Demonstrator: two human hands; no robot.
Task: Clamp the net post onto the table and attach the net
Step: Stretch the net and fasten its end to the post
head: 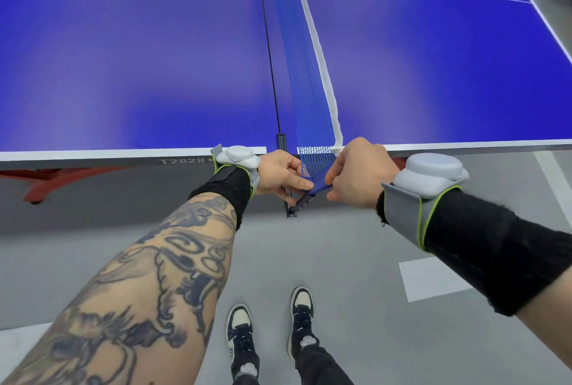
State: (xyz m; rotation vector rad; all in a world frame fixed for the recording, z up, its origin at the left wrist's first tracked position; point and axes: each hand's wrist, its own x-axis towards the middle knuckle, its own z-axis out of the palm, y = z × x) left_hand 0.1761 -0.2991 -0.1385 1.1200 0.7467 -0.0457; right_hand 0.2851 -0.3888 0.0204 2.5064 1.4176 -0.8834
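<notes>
Currently gripping the net post [291,210] with the left hand [277,172], fingers curled round it just below the table [123,154] edge. Risking a tilting post by letting go before tightening the clamp fully. Pinching the blue end of the net [309,81], lying slack along the centre line, in the curled fingers of the right hand [356,172]. Risking snagged or torn mesh by pulling hard against the post. Failing to make out the clamp screw and the net-to-post joint behind the hands; missing the far post beyond the upper edge.
</notes>
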